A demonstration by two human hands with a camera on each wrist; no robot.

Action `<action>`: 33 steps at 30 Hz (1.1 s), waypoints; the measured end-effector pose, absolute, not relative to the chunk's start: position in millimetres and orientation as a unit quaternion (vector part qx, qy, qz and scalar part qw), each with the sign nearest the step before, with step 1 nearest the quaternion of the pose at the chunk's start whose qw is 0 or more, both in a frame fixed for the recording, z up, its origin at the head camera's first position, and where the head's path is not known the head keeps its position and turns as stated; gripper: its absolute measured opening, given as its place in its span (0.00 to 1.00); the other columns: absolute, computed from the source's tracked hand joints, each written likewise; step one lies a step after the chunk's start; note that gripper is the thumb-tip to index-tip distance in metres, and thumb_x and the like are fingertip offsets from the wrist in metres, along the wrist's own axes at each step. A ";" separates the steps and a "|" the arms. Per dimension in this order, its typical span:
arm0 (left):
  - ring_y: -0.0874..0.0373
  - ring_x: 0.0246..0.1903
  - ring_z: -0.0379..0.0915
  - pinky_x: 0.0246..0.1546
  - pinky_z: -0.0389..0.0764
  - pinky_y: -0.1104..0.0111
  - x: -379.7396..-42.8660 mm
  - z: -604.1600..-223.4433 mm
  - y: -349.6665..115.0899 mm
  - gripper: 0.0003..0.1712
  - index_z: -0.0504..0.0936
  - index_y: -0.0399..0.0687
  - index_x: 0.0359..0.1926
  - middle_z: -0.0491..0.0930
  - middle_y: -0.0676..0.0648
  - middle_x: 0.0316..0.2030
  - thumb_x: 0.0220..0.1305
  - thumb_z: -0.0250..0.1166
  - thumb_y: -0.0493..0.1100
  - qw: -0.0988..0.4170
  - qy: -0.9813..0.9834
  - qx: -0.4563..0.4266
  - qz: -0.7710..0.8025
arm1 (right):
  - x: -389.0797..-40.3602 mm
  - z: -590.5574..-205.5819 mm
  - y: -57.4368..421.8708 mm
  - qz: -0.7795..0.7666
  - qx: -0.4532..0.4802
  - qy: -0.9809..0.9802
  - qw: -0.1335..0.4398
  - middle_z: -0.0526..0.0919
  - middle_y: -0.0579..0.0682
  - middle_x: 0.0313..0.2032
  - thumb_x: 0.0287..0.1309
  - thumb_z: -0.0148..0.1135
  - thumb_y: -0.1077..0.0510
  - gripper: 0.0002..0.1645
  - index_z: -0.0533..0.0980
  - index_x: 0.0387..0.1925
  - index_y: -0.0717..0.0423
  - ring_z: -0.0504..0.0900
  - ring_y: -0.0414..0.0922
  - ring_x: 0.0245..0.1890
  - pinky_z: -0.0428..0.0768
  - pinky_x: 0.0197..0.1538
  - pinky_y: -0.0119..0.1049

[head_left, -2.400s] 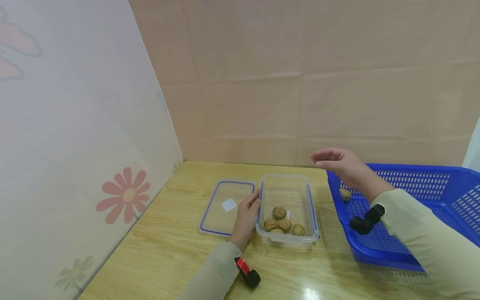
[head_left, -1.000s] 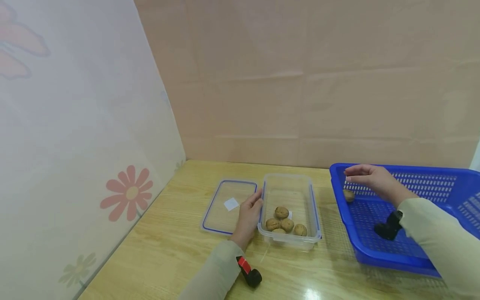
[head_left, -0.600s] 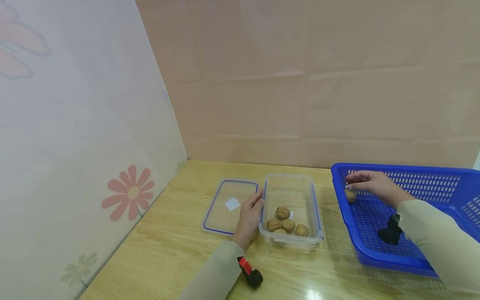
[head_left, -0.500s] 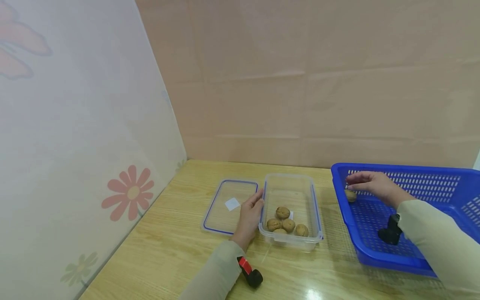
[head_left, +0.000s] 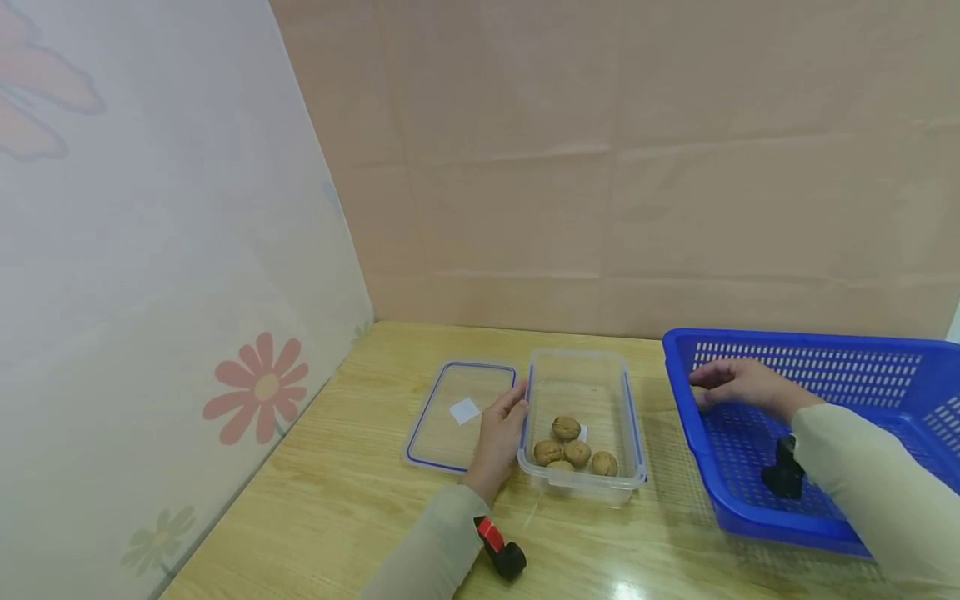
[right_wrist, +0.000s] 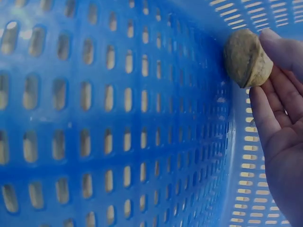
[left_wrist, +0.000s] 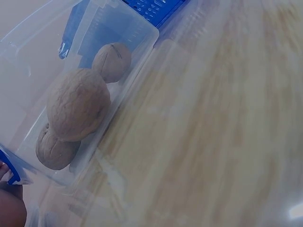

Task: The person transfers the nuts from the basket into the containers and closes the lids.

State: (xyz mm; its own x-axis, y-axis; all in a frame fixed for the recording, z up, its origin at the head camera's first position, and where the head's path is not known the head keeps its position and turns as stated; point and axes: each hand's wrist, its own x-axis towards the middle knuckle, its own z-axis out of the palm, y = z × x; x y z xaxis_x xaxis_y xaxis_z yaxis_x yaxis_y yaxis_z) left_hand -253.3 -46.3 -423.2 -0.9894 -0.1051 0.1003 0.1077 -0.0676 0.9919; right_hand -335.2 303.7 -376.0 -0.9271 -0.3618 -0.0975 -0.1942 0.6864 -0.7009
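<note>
In the head view my left hand (head_left: 498, 437) rests against the left side of a clear plastic food container (head_left: 637, 433), its fingers lying along the wall. Several walnuts (head_left: 577, 453) sit at the container's near end; some of them (left_wrist: 78, 104) show through the plastic in the left wrist view. My right hand (head_left: 753, 387) reaches into a blue plastic basket (head_left: 693, 437) at its left wall. There, in the right wrist view, thumb and fingers pinch a walnut (right_wrist: 246, 59) in the basket's corner. In the head view that walnut is mostly hidden by the fingers.
The container's lid (head_left: 427, 417), with a blue seal and a white label (head_left: 464, 410), lies on the wooden table (head_left: 337, 467) left of the container. A flower-patterned wall (head_left: 187, 250) stands at the left, a brown covered wall (head_left: 487, 208) at the back.
The right hand has moved right from above the basket's left rim, then down inside to the walnut, which its fingers now pinch. The left hand stays at the container.
</note>
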 end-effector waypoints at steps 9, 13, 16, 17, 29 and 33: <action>0.48 0.62 0.63 0.61 0.67 0.61 -254.5 -425.8 -46.3 0.23 0.69 0.43 0.62 0.69 0.44 0.62 0.66 0.50 0.37 0.077 -0.683 -0.001 -0.726 | -334.5 -376.9 302.9 -0.353 -0.156 0.915 0.118 0.77 0.68 0.49 0.44 0.71 0.55 0.33 0.73 0.49 0.71 0.75 0.63 0.50 0.74 0.51 0.58; 0.48 0.62 0.63 0.61 0.68 0.62 -255.6 -426.5 -46.3 0.22 0.69 0.43 0.62 0.69 0.43 0.61 0.67 0.50 0.37 0.077 -0.683 0.000 -0.726 | -333.1 -376.3 302.3 -0.344 -0.152 0.919 0.115 0.77 0.68 0.49 0.43 0.72 0.54 0.33 0.74 0.48 0.70 0.75 0.63 0.50 0.74 0.50 0.58; 0.48 0.61 0.64 0.61 0.68 0.62 -256.2 -426.4 -46.3 0.23 0.69 0.44 0.62 0.69 0.43 0.61 0.66 0.50 0.38 0.073 -0.682 0.005 -0.728 | -332.8 -375.2 302.2 -0.337 -0.148 0.924 0.109 0.79 0.66 0.47 0.43 0.71 0.52 0.33 0.74 0.48 0.69 0.77 0.60 0.48 0.75 0.50 0.58; 0.48 0.62 0.63 0.61 0.68 0.62 -256.3 -426.5 -46.3 0.23 0.69 0.44 0.62 0.69 0.43 0.61 0.67 0.50 0.38 0.074 -0.682 0.004 -0.727 | -332.8 -374.6 302.0 -0.337 -0.149 0.924 0.105 0.80 0.65 0.46 0.43 0.71 0.52 0.32 0.75 0.48 0.69 0.78 0.59 0.46 0.75 0.49 0.57; 0.48 0.61 0.64 0.60 0.68 0.62 -253.3 -425.2 -45.2 0.23 0.69 0.42 0.62 0.69 0.43 0.61 0.67 0.50 0.38 0.073 -0.680 0.001 -0.729 | -330.0 -360.1 307.2 -0.361 -0.154 0.917 0.069 0.81 0.61 0.47 0.50 0.67 0.48 0.32 0.74 0.52 0.66 0.78 0.53 0.47 0.75 0.49 0.57; 0.47 0.61 0.64 0.60 0.68 0.62 -253.4 -424.6 -46.2 0.23 0.69 0.42 0.62 0.69 0.43 0.61 0.66 0.50 0.38 0.076 -0.679 0.000 -0.731 | -330.0 -353.7 308.2 -0.383 -0.147 0.910 0.063 0.80 0.60 0.48 0.52 0.65 0.47 0.35 0.71 0.55 0.66 0.77 0.47 0.46 0.74 0.50 0.59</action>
